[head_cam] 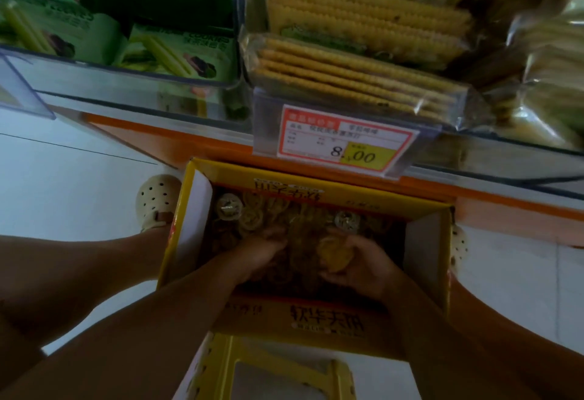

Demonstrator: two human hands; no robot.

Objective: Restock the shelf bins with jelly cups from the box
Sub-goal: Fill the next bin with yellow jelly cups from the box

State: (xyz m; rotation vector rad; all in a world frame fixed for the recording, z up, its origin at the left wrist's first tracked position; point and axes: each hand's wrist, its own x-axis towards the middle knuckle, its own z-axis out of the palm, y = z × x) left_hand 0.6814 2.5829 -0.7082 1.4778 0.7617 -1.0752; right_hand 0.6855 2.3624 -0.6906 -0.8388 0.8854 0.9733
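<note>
Both hands are down in the open box (316,183), which sits on a yellow stool (221,365) just below the shelf bins (126,80). The jelly cups (249,214) lie loose in a heap across the box floor, most plainly seen toward its far left corner. The right hand (363,268), near the right wall, has its fingers curled round one yellow cup (333,256). The left hand (260,252) is dug into the heap at mid-box with fingers bent downward, and the dim light there hides whether they hold anything.

The step looks like gathering a load to carry up. It would likely go best as a scoop: bring the two hands together under the heap, cup them, and lift a moderate mound rather than a piled one (loose round cups roll off easily). A straight lift should clear the price tag (347,143) that juts over the far edge. Which bin takes jelly cups cannot be told; those in view hold green cookie packs (180,52) and cracker packs (347,64).
</note>
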